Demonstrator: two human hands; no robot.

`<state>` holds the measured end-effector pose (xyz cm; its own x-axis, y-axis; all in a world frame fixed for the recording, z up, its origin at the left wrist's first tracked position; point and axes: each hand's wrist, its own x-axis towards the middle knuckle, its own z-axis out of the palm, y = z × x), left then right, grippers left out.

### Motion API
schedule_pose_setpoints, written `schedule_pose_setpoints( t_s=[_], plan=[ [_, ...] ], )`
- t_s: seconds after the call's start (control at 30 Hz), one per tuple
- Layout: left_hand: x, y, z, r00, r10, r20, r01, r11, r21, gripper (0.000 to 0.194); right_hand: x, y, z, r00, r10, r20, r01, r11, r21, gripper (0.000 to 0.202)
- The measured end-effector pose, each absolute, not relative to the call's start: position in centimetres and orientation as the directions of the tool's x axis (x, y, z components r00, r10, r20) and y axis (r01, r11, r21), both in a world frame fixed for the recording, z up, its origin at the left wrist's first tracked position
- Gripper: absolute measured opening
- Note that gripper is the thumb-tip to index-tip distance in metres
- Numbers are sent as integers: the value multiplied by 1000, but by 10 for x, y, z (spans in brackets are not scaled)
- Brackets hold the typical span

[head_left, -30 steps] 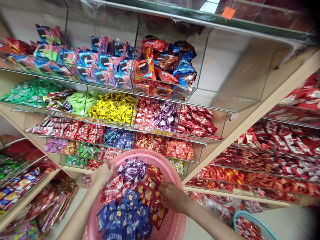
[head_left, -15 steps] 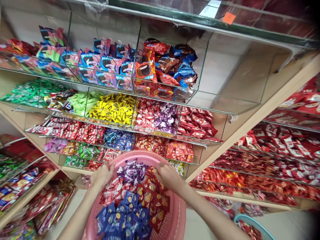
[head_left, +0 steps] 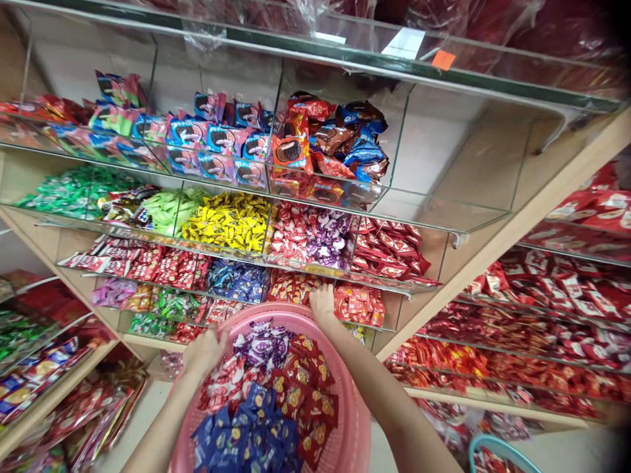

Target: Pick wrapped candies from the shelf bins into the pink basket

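A round pink plastic basket sits in front of me, holding purple-and-white wrapped candies, red-and-white ones, blue packets and red-brown packets with orange pictures. My left hand is closed on the basket's left rim, its fingertips partly out of sight. Beyond the far rim, my right hand is at the shelf bin of red-brown packets, beside a bin of lighter red packets. Its fingers are curled, and whatever they hold is hidden.
Glass-fronted shelves rise ahead, with yellow candies, green candies and cookie packs. A glass ledge juts out above. More red candy shelves stand right, above a blue basket on the floor.
My right hand has moved from above the basket's right side forward to the shelf bin. My left hand stays at the rim. The view has shifted slightly.
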<state>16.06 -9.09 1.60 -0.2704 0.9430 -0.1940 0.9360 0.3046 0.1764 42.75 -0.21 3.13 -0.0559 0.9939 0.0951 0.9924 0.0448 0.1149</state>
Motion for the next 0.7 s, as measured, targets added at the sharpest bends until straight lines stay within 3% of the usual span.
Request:
schedule_pose_setpoints(
  t_s=[0.7],
  plan=[
    [152,-88,9,-244,951,-189,941,279,190,61,424,-5,26,54,994,91,981,-70,182,31]
  ],
)
